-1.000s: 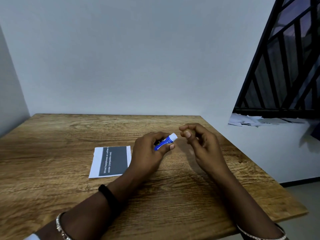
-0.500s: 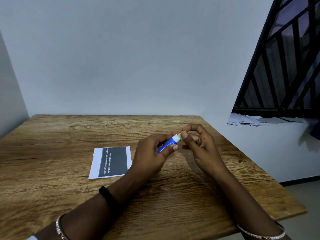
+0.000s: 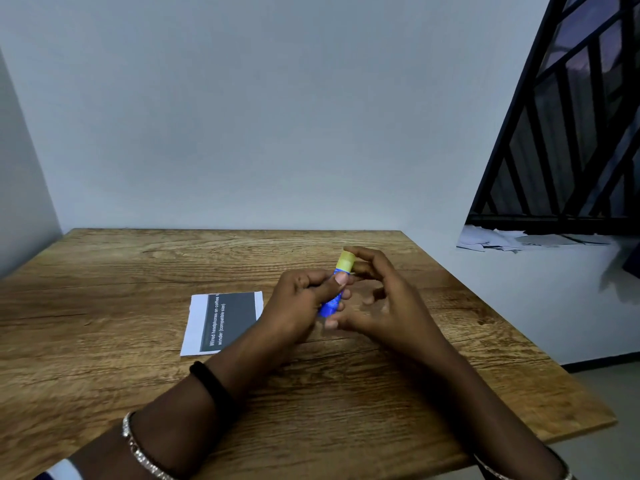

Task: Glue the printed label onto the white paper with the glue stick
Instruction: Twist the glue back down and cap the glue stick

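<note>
My left hand (image 3: 298, 308) grips a blue glue stick (image 3: 331, 304), tilted nearly upright above the table. A yellow cap (image 3: 347, 260) sits on its top end. My right hand (image 3: 393, 306) is beside it, thumb and forefinger on the cap, the other fingers spread loosely. To the left, flat on the table, lies the white paper (image 3: 197, 322) with the dark printed label (image 3: 231, 318) on top of it. My left wrist hides the label's near right corner. Whether the label is stuck down cannot be told.
The wooden table (image 3: 104, 341) meets a plain wall at the back and left; its right edge drops to the floor. Loose paper scraps (image 3: 502, 239) lie on a ledge under a black window grille (image 3: 571, 150) at the right.
My right hand brought the yellow cap to the stick's white tip, and the cap now sits on it. My left hand has turned the stick more upright.
</note>
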